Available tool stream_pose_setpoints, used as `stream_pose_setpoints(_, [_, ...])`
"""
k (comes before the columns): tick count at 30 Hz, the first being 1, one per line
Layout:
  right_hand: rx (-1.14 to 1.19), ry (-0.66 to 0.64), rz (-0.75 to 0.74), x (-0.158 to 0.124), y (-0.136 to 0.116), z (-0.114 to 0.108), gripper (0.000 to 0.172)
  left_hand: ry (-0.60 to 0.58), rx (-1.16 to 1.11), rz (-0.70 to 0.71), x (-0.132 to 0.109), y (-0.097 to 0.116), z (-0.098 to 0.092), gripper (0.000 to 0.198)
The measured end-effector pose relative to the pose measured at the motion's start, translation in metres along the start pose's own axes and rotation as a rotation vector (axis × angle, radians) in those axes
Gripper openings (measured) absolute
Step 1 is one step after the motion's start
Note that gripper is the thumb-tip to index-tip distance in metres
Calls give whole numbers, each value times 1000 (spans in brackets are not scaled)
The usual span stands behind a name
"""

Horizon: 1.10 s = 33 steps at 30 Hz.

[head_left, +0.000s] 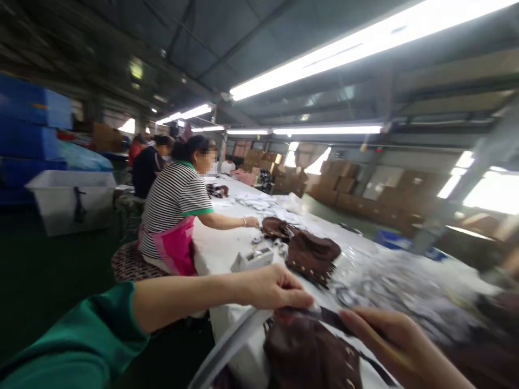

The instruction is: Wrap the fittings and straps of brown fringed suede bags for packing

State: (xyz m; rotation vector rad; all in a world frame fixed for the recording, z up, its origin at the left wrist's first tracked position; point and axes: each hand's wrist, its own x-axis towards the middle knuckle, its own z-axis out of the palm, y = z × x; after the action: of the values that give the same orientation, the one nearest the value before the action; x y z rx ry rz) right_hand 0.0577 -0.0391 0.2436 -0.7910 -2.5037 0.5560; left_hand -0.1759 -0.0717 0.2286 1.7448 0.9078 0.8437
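My left hand [275, 287], on a green-sleeved arm, is closed in a pinch on a dark strap [324, 316] that runs above a brown studded bag [312, 351] lying at the table's near edge. From the lower right my right hand [389, 340] reaches in, its fingers lying along the same strap and closed on it. The motion blur hides the fingertips' exact hold.
A long white table [221, 251] runs away from me, strewn with more brown bags [312, 256], a small white box [252, 260] and papers. A person in a striped shirt [174, 208] sits at its left side, others behind. Cardboard boxes [348, 189] stack at the back; a white bin [71, 200] stands left.
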Motion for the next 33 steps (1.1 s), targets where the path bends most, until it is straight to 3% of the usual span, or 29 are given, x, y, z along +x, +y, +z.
stream_pose_setpoints(2, [95, -35, 87, -6, -4, 1, 52, -35, 18, 48, 8, 9, 10, 47])
stream_pose_setpoints(4, [166, -74, 128, -10, 2, -1, 48, -28, 83, 55, 12, 12, 8, 47])
stream_pose_setpoints(9, [66, 8, 266, -24, 42, -20, 49, -25, 210, -76, 26, -7, -6, 49])
stream_pose_setpoints(14, [133, 61, 148, -8, 31, -23, 49, -82, 152, -27, 57, -3, 19, 47])
stream_pose_setpoints(17, [268, 26, 119, -4, 33, -22, 45, -61, 110, 16, 68, 8, 19, 45])
stream_pose_setpoints(20, [301, 13, 224, -16, 64, -28, 44, 30, 129, -4, 74, 5, 2, 45])
stream_pose_setpoints(23, [254, 104, 319, -22, 99, -38, 46, 40, 157, -61, 87, -7, -8, 45])
stream_pose_setpoints(25, [224, 148, 289, -14, 108, -44, 44, 3, 141, -85, 101, -13, -3, 44])
stream_pose_setpoints(29, [247, 109, 142, 14, 99, -49, 40, -90, 41, -53, 133, -11, 17, 45])
stream_pose_setpoints(33, [324, 140, 53, 16, 119, -42, 43, -32, -55, -47, 153, -9, 9, 45])
